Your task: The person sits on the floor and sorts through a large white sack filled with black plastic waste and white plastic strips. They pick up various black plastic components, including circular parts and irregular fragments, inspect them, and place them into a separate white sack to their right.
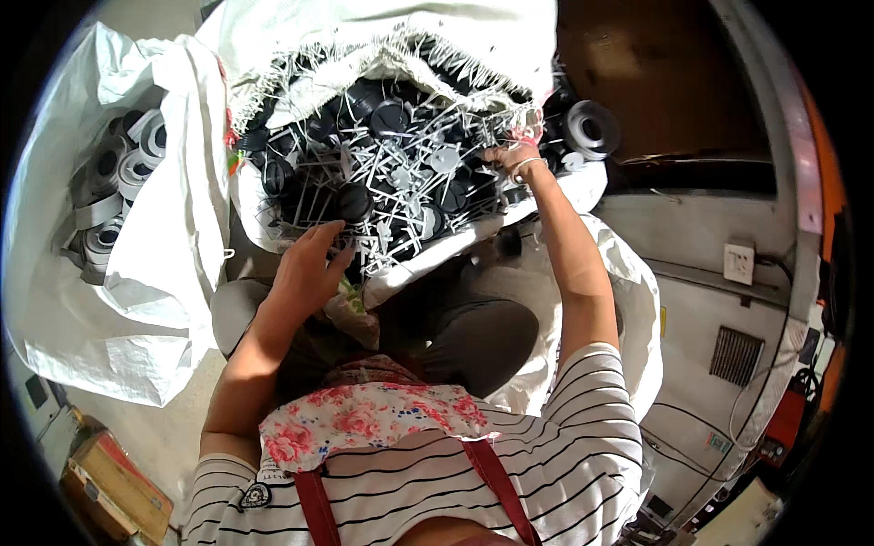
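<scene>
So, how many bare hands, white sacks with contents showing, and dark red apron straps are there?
Bare hands: 2 (left hand, right hand)
White sacks, contents showing: 2 (left sack, middle sack)
Apron straps: 2 (left strap, right strap)
Total: 6

The person wears a white short-sleeved shirt [405,496] with thin black stripes, a round dark patch [256,495], dark red straps [499,491], a pink-flowered white cloth [364,423], dark grey trousers [482,338] and one thin pale wristband [527,164].
</scene>
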A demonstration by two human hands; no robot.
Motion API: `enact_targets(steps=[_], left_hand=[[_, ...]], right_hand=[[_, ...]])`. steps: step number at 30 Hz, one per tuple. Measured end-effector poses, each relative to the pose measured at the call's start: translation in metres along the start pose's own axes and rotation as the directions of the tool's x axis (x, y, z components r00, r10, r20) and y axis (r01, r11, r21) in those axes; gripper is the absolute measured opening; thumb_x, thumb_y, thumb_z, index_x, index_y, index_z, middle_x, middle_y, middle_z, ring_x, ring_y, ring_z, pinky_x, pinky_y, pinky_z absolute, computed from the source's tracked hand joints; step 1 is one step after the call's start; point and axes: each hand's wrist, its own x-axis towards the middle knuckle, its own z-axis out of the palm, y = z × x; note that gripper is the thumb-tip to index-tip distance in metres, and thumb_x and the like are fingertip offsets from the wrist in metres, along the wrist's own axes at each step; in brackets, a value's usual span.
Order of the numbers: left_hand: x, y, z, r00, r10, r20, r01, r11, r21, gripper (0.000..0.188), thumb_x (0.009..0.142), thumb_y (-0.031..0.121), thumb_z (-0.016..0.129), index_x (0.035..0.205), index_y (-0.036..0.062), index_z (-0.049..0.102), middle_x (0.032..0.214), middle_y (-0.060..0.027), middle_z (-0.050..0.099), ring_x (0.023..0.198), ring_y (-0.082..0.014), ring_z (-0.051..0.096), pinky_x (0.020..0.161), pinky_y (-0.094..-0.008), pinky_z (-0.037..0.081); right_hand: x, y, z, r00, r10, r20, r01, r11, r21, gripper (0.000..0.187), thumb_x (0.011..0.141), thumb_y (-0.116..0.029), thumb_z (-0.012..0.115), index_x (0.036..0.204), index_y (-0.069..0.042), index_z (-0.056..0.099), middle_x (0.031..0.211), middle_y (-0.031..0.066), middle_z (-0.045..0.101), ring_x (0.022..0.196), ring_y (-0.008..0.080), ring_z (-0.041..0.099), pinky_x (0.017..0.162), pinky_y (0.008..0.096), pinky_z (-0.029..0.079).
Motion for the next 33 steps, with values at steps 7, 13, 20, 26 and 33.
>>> enact_targets(steps=[7,13,20,26,33], left_hand=[[-0.014,0.000,0.003,0.983,0.175,0.059,-0.179,0.982,0.062,0.038,0.081,0.018,0.062,0.112,-0.0033,0.055,0.111,-0.0232,0.057,0.103,-0.0371,0.055,0.089,-0.0407,0.043],[-0.020,0.009,-0.003,0.967,0.090,0.238,-0.147,0.961,0.235,0.041,0.082,0.019,0.061,0.116,-0.0026,0.054,0.113,-0.0243,0.057,0.108,-0.0361,0.053,0.094,-0.0390,0.041],[-0.041,-0.002,-0.017,0.978,0.116,0.173,-0.163,0.945,0.283,0.037,0.078,0.019,0.062,0.108,-0.0026,0.058,0.099,-0.0254,0.061,0.098,-0.0379,0.058,0.087,-0.0414,0.045],[-0.061,-0.003,-0.011,0.904,0.334,0.266,-0.393,0.895,0.211,0.038,0.078,0.021,0.062,0.108,-0.0022,0.058,0.097,-0.0235,0.062,0.095,-0.0376,0.059,0.085,-0.0408,0.047],[-0.033,0.024,-0.020,0.855,0.333,0.398,-0.422,0.892,0.161,0.038,0.081,0.020,0.058,0.113,-0.0006,0.056,0.102,-0.0222,0.061,0.097,-0.0361,0.058,0.087,-0.0388,0.045]], right_hand=[[-0.097,-0.083,-0.051,0.955,0.024,0.295,-0.178,0.843,0.507,0.032,0.056,-0.002,0.079,0.085,0.005,0.066,0.079,0.0130,0.067,0.075,0.0233,0.063,0.067,0.0352,0.052],[-0.216,-0.085,-0.085,0.956,-0.094,0.279,0.005,0.953,0.304,0.033,0.062,-0.017,0.078,0.087,0.001,0.066,0.079,0.0084,0.065,0.068,0.0183,0.060,0.054,0.0314,0.052],[-0.409,-0.035,-0.139,0.972,0.180,-0.149,-0.121,0.933,0.338,0.038,0.064,-0.019,0.079,0.090,0.002,0.062,0.078,0.0100,0.063,0.053,0.0185,0.058,0.048,0.0308,0.050],[-0.490,0.096,-0.125,0.865,0.379,-0.328,-0.492,0.766,-0.414,0.036,0.069,-0.028,0.077,0.093,-0.002,0.066,0.085,0.0091,0.067,0.075,0.0257,0.064,0.054,0.0389,0.050],[-0.385,-0.034,-0.068,0.947,0.083,-0.310,-0.039,0.988,0.147,0.032,0.081,-0.024,0.067,0.094,0.005,0.063,0.085,0.0147,0.067,0.074,0.0179,0.062,0.069,0.0293,0.049]])
